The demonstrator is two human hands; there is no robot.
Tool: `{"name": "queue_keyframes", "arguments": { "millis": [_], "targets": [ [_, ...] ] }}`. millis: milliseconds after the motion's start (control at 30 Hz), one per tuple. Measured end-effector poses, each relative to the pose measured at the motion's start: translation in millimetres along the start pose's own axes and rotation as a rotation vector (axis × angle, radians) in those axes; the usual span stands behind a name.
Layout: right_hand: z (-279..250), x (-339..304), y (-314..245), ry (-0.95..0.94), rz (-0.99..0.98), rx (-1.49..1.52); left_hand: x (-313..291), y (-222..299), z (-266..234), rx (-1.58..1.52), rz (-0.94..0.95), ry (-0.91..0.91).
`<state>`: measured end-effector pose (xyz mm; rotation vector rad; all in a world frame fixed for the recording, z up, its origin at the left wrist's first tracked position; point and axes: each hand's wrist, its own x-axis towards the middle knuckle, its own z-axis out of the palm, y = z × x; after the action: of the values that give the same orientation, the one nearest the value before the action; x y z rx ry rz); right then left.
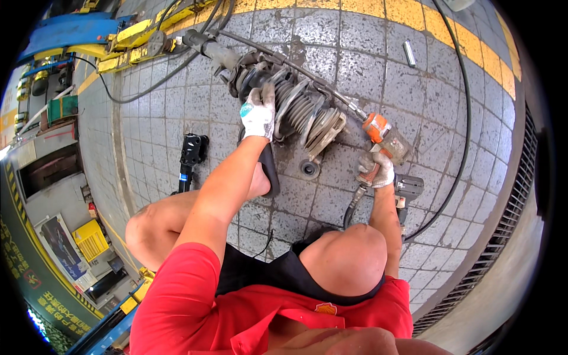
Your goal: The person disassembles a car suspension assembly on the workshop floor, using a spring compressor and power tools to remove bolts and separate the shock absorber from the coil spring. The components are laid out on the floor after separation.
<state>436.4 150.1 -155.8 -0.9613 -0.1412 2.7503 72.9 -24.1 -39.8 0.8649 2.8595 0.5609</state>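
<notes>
A dirty car strut with a coil spring (293, 106) lies slantwise on the tiled floor in front of me. A spring compressor with a long rod (278, 59) runs along its far side. My left hand (258, 113), in a white glove, is closed on the strut's middle beside the spring; some fingertips are hidden. My right hand (377, 170), also gloved, grips the handle of an orange and grey air impact wrench (384, 135). The wrench's long socket meets the rod's near end. A dark round ring (309, 169) lies just below the spring's near end.
A second, grey impact wrench (409, 186) lies beside my right forearm. Left of my left arm is a black strut part (191, 155). A metal tube (409, 53) lies farther off. A black hose (465, 112) curves along the right; yellow-blue lift arms (133, 44) stand at far left.
</notes>
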Motion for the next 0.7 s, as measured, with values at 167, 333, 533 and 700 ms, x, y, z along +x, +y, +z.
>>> {"name": "queue_keyframes", "arguments": {
  "millis": [167,333,533,700],
  "targets": [
    [-10,6,1,-0.085,0.075,0.124,6,14,1,-0.046,-0.137,0.044],
    [11,9,-4,-0.131,0.010,-0.042,-2,-12,6,0.047,0.073,0.090],
    [3,5,-11,-0.121,0.053,0.062,-1,2,5,0.113,0.086,0.040],
    [24,0,-14,-0.224,0.008,-0.043,2,-8,7,0.035,0.010,0.085]
  ]
}}
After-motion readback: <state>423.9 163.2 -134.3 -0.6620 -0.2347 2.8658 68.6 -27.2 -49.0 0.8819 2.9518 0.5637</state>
